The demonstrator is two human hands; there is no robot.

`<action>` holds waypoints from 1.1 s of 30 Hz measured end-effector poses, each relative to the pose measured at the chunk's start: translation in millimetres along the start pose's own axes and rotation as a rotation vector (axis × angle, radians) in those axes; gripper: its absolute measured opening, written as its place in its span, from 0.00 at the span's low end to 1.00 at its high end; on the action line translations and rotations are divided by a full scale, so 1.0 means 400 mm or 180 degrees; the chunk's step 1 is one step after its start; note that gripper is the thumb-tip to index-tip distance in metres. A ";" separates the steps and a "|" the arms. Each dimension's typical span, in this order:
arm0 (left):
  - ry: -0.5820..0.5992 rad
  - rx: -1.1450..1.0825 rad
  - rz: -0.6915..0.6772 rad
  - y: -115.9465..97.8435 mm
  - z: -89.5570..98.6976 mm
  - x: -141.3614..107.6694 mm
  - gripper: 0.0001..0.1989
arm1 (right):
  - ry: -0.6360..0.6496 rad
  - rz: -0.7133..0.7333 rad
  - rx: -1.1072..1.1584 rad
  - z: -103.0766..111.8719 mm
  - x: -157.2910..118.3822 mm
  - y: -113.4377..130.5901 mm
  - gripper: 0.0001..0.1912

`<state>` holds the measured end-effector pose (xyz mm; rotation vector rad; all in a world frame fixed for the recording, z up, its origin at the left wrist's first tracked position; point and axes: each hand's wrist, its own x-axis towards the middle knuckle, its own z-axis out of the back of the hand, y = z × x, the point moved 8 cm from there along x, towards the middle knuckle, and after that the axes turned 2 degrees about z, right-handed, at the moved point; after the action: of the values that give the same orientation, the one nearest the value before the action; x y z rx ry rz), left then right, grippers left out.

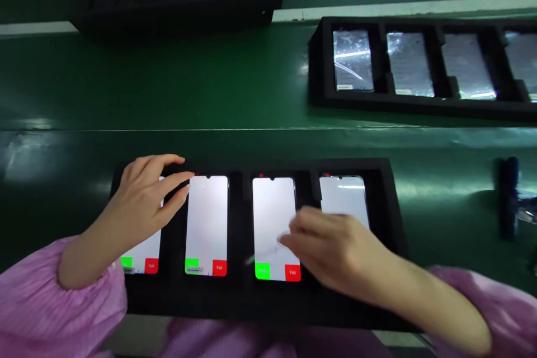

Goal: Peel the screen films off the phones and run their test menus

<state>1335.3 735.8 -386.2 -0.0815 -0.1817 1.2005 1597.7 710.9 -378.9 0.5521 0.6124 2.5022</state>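
A black foam tray (243, 302) lies in front of me, holding several phones with lit white screens and green and red buttons at the bottom. My left hand (146, 190) is open, fingers spread, over the gap between the leftmost phone (145, 249) and a second phone (207, 224); a fingertip is at that second phone's top left corner. Over the right side of a third phone (272, 207), my right hand (331, 240) is closed in a pinch. From its fingertips a thin pale strip (264, 253) reaches down left, blurred. The rightmost phone (344, 196) is partly hidden behind this hand.
Another black tray (348, 100) with several dark-screened phones stands at the back right. A dark tray (176, 11) sits at the far left. On the green bench (188, 84), a dark blue object (509, 196) lies at the right.
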 end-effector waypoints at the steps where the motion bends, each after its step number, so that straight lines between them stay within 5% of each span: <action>1: 0.0026 -0.0010 0.0056 0.008 -0.005 0.002 0.16 | -0.0127 -0.0276 0.0273 0.015 0.021 -0.042 0.12; 5: -0.0082 -0.0119 0.0140 0.018 -0.010 0.014 0.13 | -0.0805 -0.1645 0.1250 0.065 0.058 -0.194 0.04; 9: -0.0219 -0.0069 0.0112 0.010 -0.001 0.020 0.10 | -0.1122 -0.2136 0.1641 0.089 0.045 -0.222 0.04; 28: -0.0403 -0.0319 0.0095 0.018 -0.010 0.052 0.09 | -0.0903 -0.2046 0.1125 0.092 0.009 -0.130 0.06; 33: -0.0581 -0.0331 -0.0172 -0.059 0.030 0.006 0.11 | -0.0444 -0.1292 0.0277 0.047 -0.008 -0.045 0.04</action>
<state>1355.5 729.3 -370.3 -0.0573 -0.4041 1.1441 1616.1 728.7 -373.6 0.5652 0.7036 2.0478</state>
